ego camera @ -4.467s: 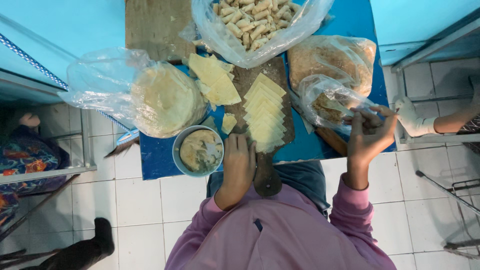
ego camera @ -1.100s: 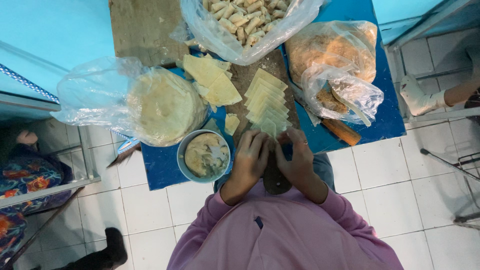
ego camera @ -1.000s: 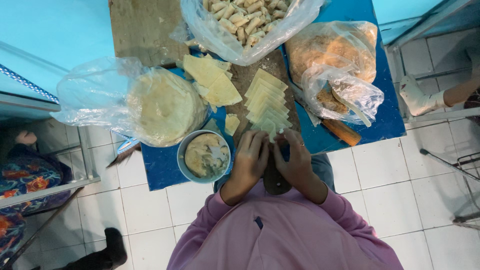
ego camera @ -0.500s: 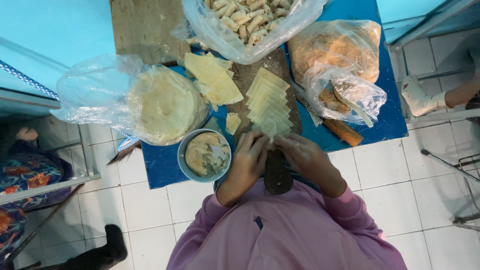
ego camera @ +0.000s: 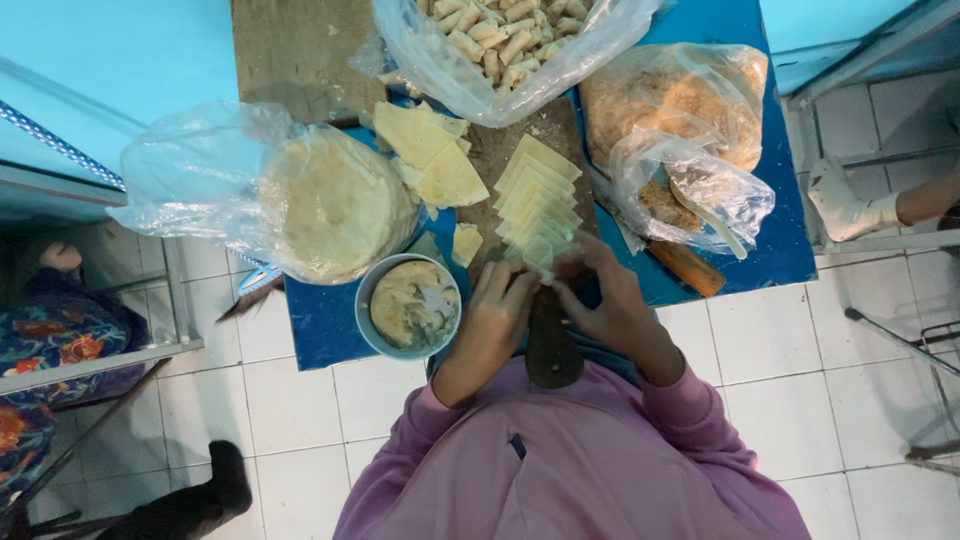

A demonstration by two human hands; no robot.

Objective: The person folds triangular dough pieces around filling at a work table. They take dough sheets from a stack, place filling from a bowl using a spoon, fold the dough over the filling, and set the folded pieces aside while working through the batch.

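— What's over on your left side of the blue table (ego camera: 330, 330)?

— A clear plastic bag holding a stack of round pale wrappers (ego camera: 335, 205), lying on its side. Just right of it, near the table's front edge, stands a small round bowl (ego camera: 412, 305) with a pale, mottled paste in it. Above that lie a few loose cut wrapper pieces (ego camera: 435, 160).

— And my left hand?

— Your left hand (ego camera: 495, 320) sits just right of the bowl, fingers curled forward onto the nearest piece at the bottom of the fanned row of wrapper strips (ego camera: 538, 205). It pinches that piece; you are grasping it, not resting flat.

— Where is that row exactly?

— It lies on the wooden cutting board (ego camera: 510, 150) in the middle of the table, overlapping strips running from the far end down to your fingertips. The board's handle points toward your chest, between your two wrists.

— My right hand?

— Your right hand (ego camera: 610, 305) meets the left at the same nearest piece, fingers bent in around it, gripping it too. What lies inside the fold I cannot tell.

— Farther right?

— A big bag of finished rolls (ego camera: 500, 40) at the top, then a bag of brownish filling (ego camera: 690, 95) with a spoon (ego camera: 705, 215) in a smaller bag, and a wooden handle (ego camera: 685, 265) beside it.
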